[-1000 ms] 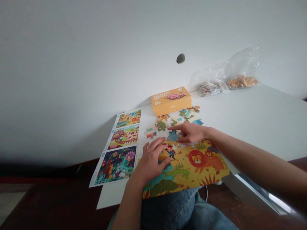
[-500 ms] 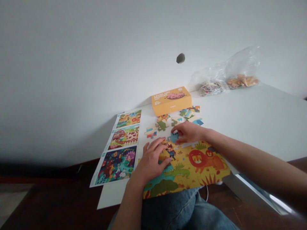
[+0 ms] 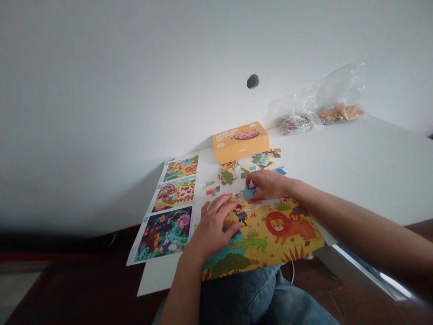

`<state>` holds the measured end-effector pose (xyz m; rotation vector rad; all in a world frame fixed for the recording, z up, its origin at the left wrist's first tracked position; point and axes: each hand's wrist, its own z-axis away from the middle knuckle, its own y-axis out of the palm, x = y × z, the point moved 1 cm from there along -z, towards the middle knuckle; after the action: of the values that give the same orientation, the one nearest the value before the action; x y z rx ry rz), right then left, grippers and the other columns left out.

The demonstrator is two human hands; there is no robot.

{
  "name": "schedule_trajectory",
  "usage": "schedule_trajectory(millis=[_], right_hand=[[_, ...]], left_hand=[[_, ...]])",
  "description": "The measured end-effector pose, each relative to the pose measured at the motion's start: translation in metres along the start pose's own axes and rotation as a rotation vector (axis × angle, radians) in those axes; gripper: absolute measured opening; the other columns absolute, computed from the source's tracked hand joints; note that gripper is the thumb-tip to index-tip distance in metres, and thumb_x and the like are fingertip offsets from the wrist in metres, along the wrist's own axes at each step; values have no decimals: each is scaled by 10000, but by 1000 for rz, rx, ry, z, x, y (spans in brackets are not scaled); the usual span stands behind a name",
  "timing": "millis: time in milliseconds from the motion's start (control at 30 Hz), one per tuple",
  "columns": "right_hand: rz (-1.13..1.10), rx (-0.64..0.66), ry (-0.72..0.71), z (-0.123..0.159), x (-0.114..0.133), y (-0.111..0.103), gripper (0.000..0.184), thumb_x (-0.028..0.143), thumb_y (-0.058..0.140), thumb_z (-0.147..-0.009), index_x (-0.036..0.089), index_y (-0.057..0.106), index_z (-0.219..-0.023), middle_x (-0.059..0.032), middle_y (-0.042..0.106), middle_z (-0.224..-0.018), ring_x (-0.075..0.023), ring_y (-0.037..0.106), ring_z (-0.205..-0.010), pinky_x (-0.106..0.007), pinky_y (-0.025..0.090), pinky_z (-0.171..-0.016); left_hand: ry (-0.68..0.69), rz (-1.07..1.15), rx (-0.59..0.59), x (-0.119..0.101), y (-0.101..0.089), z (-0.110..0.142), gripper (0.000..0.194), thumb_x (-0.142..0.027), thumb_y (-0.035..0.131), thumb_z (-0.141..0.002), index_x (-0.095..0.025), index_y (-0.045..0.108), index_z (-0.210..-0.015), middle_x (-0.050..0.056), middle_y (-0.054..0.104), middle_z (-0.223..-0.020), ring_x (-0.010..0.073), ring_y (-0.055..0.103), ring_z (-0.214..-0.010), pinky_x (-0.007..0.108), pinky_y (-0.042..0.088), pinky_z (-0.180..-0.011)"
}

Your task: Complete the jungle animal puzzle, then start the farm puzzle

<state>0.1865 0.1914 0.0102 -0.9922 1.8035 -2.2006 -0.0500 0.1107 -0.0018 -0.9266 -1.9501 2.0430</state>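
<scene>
- Shows right hand with grip narrow, holding a blue jigsaw piece between thumb and a bent finger.
- Places that piece at the far edge of the assembled jigsaw section, beside the fox figure; cannot confirm interlocking, with fingers covering part.
- Shows left hand with grip wide, holding nothing, fingers spread on the section's left part.
- Finds loose jigsaw pieces just beyond, near the yellow puzzle box, on the white worktop.
- Notes printed picture sheet to the left, jungle scene uppermost, usable for checking orientation.
- Judged best: hold the piece by its edges, level, with tabs squared to sockets before any downward pressure.
- Press flat near the seam; avoid sliding or forcing, likely to lift neighbours or bend tabs.
- Brace lightly with the left palm, given the section's position at the worktop's near edge.
</scene>
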Motion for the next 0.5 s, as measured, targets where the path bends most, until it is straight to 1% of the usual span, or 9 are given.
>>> schedule_trajectory(millis=[100,233,300,400,500], right_hand=[[1,-2,-7,0,1,1,515,542,758,-694,213,645,-1074,-70,699,-1013,-233,640,-875,-291,423,-698],[-13,-28,-34,-1,0,4,499,522,764,-692,207,647,-1061,-83,682,-1056,-236,632,-894,-295,430,-732],[-54,-54,-40,-2,-1,6,498,499,783,-678,196,645,-1048,-86,676,-1047,-226,626,-876,-289,431,-727],[-218,-67,-17,-5,-5,9,430,417,784,-698,177,641,-1025,-60,683,-937,-183,611,-787,-260,424,-669],[-404,-59,19,-8,-9,11,336,313,743,-739,160,652,-1024,-27,672,-825,-141,585,-695,-231,409,-615]], left_hand=[[11,-11,-6,1,1,0,487,-373,607,-897,-312,505,-1370,58,427,-1508,267,387,-1390,548,273,-1157],[10,-16,-10,1,2,0,491,-379,602,-898,-305,506,-1373,63,430,-1505,269,396,-1383,542,273,-1159],[9,-14,-11,1,2,0,497,-377,600,-899,-304,499,-1379,61,432,-1505,265,393,-1385,535,271,-1163],[7,-5,-13,0,0,-1,522,-374,599,-899,-301,472,-1400,53,433,-1507,254,386,-1390,515,269,-1169],[4,8,-11,-1,-1,-1,564,-377,602,-898,-290,436,-1430,56,437,-1507,250,381,-1394,501,261,-1176]])
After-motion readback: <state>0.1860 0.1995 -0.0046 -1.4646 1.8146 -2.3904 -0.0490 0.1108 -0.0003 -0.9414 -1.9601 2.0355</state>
